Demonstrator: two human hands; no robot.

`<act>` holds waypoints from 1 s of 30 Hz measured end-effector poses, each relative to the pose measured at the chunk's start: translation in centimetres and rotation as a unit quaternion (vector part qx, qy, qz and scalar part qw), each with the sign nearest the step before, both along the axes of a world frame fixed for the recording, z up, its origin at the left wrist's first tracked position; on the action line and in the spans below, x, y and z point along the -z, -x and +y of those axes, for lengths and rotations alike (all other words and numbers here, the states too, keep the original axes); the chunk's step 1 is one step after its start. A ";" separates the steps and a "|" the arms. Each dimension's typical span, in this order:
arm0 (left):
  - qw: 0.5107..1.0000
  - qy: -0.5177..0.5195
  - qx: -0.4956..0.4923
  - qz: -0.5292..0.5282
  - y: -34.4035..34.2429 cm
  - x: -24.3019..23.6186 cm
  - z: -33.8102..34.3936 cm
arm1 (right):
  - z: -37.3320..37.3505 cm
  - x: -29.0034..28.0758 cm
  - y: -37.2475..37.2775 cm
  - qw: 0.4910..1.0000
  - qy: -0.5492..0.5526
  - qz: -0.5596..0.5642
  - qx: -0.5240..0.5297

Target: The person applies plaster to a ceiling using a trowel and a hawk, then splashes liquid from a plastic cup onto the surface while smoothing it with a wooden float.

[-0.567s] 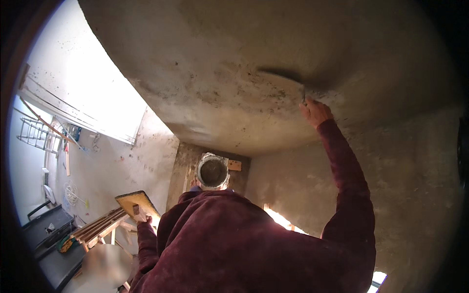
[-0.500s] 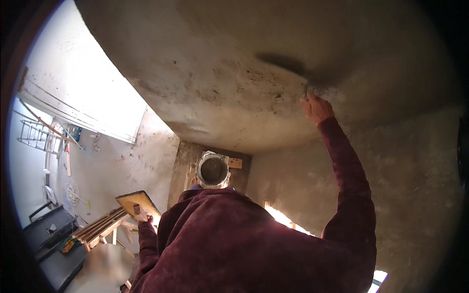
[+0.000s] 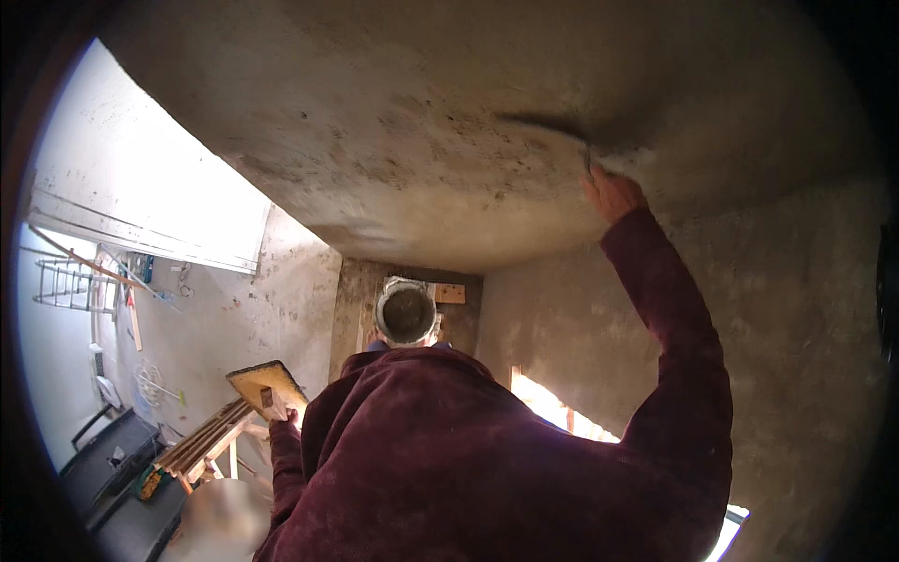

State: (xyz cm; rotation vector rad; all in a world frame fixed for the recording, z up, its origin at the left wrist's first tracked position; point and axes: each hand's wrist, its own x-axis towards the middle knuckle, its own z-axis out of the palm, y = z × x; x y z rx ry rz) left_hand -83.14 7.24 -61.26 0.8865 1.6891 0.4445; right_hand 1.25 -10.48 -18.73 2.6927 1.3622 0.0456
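Note:
My right hand [image 3: 613, 194] is raised at the plastered wall [image 3: 421, 187], its fingers closed on a trowel. Only the trowel's thin shank [image 3: 588, 159] and a narrow dark blade [image 3: 538, 122] can be made out, the blade lying along the wall. Down at the left, my left hand [image 3: 292, 417] grips the wooden handle of a float [image 3: 253, 378], a yellowish board with a dark edge, held tilted away from the wall. Damp dark patches and specks mark the plaster left of the trowel.
Below the wall stands a round bucket [image 3: 407, 314] of grey mix, beside a wooden block [image 3: 449, 294]. Lower left are a stack of timber [image 3: 201, 438], a black tub [image 3: 108, 450] and coiled white cable [image 3: 150, 382]. A ladder [image 3: 70, 283] leans farther left.
My right hand and forearm have shifted slightly right, with the trowel still at the wall. The view has tilted a little; the left hand keeps hold of the float.

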 end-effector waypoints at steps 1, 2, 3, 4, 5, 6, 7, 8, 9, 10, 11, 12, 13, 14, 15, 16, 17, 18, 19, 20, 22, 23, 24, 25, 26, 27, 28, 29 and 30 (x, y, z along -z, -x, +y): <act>1.000 0.001 -0.002 -0.005 0.0 0.1 0.0 | -0.5 0.1 -0.3 1.000 -0.007 -0.015 -0.026; 1.000 0.001 -0.003 -0.002 0.0 0.1 -0.1 | -1.0 0.1 -0.5 0.998 -0.011 -0.026 -0.049; 1.000 0.004 -0.005 -0.004 -0.1 0.2 -0.1 | -1.4 0.2 -0.9 0.999 0.017 -0.029 -0.043; 1.000 0.006 -0.007 -0.005 -0.2 0.2 -0.1 | -1.8 0.1 -1.2 0.997 -0.034 -0.040 -0.064; 1.000 0.009 -0.003 -0.004 -0.3 0.3 0.0 | -2.1 0.1 -1.6 0.997 -0.050 -0.040 -0.052; 1.000 0.011 0.001 -0.005 -0.5 0.3 0.2 | -2.3 -0.1 -2.0 0.992 -0.096 -0.046 -0.064; 1.000 0.011 0.003 -0.007 -0.8 0.5 0.4 | -2.5 -0.3 -2.2 0.997 -0.062 -0.031 -0.028; 1.000 0.012 0.005 -0.010 -0.9 0.6 0.6 | -2.7 -0.6 -2.5 0.997 -0.060 -0.027 -0.026; 1.000 0.013 0.005 -0.011 -1.2 0.8 0.8 | -2.9 -1.0 -2.5 0.994 -0.087 -0.033 -0.063; 1.000 0.012 0.003 -0.015 -1.3 0.9 1.0 | -3.0 -1.3 -2.5 0.999 -0.028 -0.023 -0.023; 1.000 0.011 0.002 -0.020 -1.5 1.2 1.2 | -3.2 -1.8 -2.4 1.000 0.005 -0.021 -0.021; 1.000 0.012 -0.003 -0.023 -1.6 1.3 1.2 | -3.3 -2.2 -2.2 0.997 0.071 -0.009 0.011; 1.000 0.014 -0.003 -0.023 -1.8 1.6 1.4 | -3.3 -2.6 -2.0 0.997 0.059 -0.033 -0.035; 1.000 0.016 -0.006 -0.025 -1.9 1.9 1.4 | -3.2 -2.9 -1.8 0.995 0.078 -0.049 -0.048; 0.999 0.018 -0.008 -0.028 -2.2 2.2 1.5 | -3.0 -3.2 -1.6 0.989 0.126 -0.069 -0.026; 0.999 0.021 -0.010 -0.032 -2.3 2.6 1.5 | -2.8 -3.5 -1.5 0.993 0.087 -0.067 -0.049; 0.999 0.024 -0.010 -0.034 -2.5 3.0 1.6 | -2.5 -3.6 -1.4 0.994 0.076 -0.068 -0.038; 0.999 0.027 -0.014 -0.040 -2.6 3.5 1.6 | -2.2 -3.7 -1.3 0.995 0.034 -0.078 -0.061; 0.998 0.026 -0.020 -0.046 -2.7 4.0 1.5 | -1.9 -3.8 -1.2 0.993 0.095 -0.064 -0.012; 0.998 0.029 -0.025 -0.056 -2.8 4.6 1.6 | -1.7 -3.9 -1.2 0.990 0.127 -0.059 0.003; 0.995 0.035 -0.049 -0.084 -2.9 5.9 1.4 | -1.4 -3.8 -1.0 0.987 0.146 -0.066 -0.004; 0.992 0.040 -0.066 -0.103 -2.9 6.4 1.3 | -1.4 -3.7 -0.9 0.988 0.135 -0.070 -0.021; 0.986 0.044 -0.091 -0.133 -3.0 7.0 1.2 | -1.2 -3.6 -0.8 0.986 0.153 -0.068 -0.008; 0.975 0.051 -0.128 -0.175 -2.9 7.4 1.1 | -1.3 -3.6 -0.6 0.991 0.110 -0.071 -0.042; 0.954 0.064 -0.173 -0.237 -2.8 7.6 0.9 | -1.1 -3.5 -0.5 0.992 0.098 -0.066 -0.043; 0.916 0.107 -0.257 -0.290 -2.9 7.8 0.9 | -0.9 -3.4 -0.4 0.994 0.056 -0.073 -0.061; 0.895 0.101 -0.236 -0.365 -2.6 7.7 0.6 | -0.8 -3.2 -0.2 0.994 0.095 -0.050 -0.031; 0.870 0.118 -0.245 -0.412 -2.4 7.5 0.4 | -0.6 -3.0 -0.2 0.994 0.102 -0.041 -0.021; 0.840 0.126 -0.254 -0.462 -2.3 7.2 0.2 | -0.4 -2.8 -0.1 0.995 0.078 -0.033 -0.043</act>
